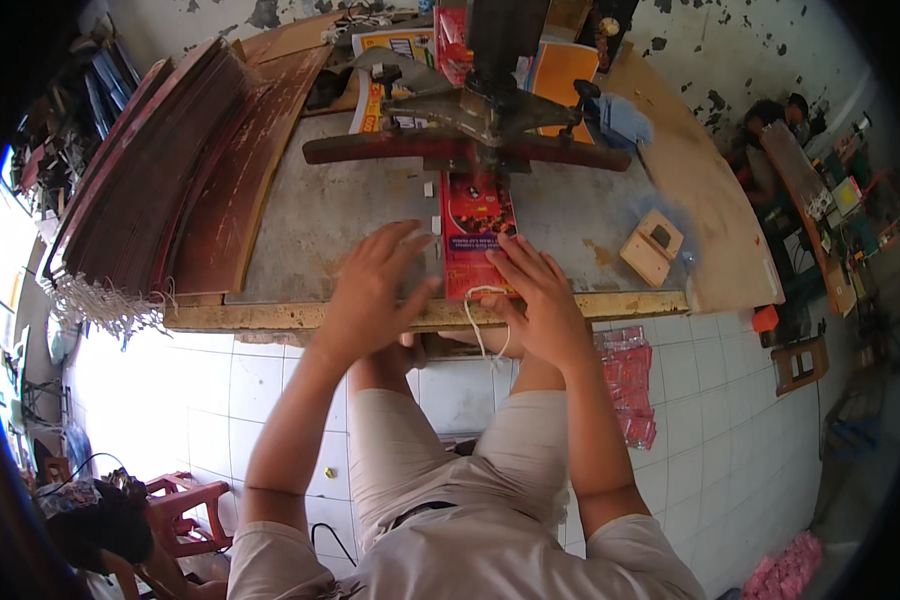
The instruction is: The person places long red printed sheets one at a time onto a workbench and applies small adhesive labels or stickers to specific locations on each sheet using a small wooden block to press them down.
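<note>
A red printed packet [476, 262], flat and narrow, lies on the grey worktop, with its far end under a press head. A white cord loop [482, 325] hangs from its near end over the table edge. My right hand [544, 305] rests its outstretched fingers on the packet's right side, thumb close to the cord. To the left of the packet, my left hand [378, 288] hovers with fingers apart and nothing in them. The press [475, 110] has a dark column, metal arms and a long reddish-brown bar across the packet's far end.
Long dark-red stacked sheets [160, 170] with tangled white strings [105, 303] fill the table's left. A small wooden block [652, 247] and blue cloth [625, 120] lie right. Red packets [625, 385] lie on the floor; a red stool [185, 510] stands lower left. Other people sit nearby.
</note>
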Tool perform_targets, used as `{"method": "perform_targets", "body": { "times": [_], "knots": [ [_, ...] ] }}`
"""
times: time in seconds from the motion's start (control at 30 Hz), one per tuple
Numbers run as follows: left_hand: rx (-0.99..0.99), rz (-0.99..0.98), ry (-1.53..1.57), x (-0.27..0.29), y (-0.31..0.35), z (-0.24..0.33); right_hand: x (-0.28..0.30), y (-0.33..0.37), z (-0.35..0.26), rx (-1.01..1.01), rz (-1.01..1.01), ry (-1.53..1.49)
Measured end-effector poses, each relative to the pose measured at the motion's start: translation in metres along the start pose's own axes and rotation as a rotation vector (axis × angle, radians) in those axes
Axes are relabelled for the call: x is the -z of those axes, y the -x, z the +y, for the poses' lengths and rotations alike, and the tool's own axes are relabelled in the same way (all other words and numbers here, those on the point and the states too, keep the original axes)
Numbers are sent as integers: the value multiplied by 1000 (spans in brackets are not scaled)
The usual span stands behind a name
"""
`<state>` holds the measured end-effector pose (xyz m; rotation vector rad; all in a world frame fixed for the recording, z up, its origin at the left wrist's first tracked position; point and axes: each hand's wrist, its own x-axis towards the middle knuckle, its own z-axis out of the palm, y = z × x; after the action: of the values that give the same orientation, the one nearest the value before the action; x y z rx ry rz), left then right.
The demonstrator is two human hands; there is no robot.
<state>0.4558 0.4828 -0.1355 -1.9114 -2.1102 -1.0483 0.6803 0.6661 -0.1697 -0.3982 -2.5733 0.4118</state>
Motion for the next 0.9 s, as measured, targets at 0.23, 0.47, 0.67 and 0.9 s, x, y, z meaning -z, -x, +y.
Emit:
{"method": "perform_targets", "body": {
  "times": [0.23,0.47,0.67,0.9],
  "knots": [
    [-70,9,-117,-37,20,11,-2,-1,0,16,20,10],
    [-42,27,-162,-43,21,11,-3,-1,-2,-7,13,6],
    [-51,13,-182,-42,22,12,-4,1,-3,-15,12,-7],
    [-61,11,-202,-42,21,11,-2,0,-2,-19,3,8]
  ]
}}
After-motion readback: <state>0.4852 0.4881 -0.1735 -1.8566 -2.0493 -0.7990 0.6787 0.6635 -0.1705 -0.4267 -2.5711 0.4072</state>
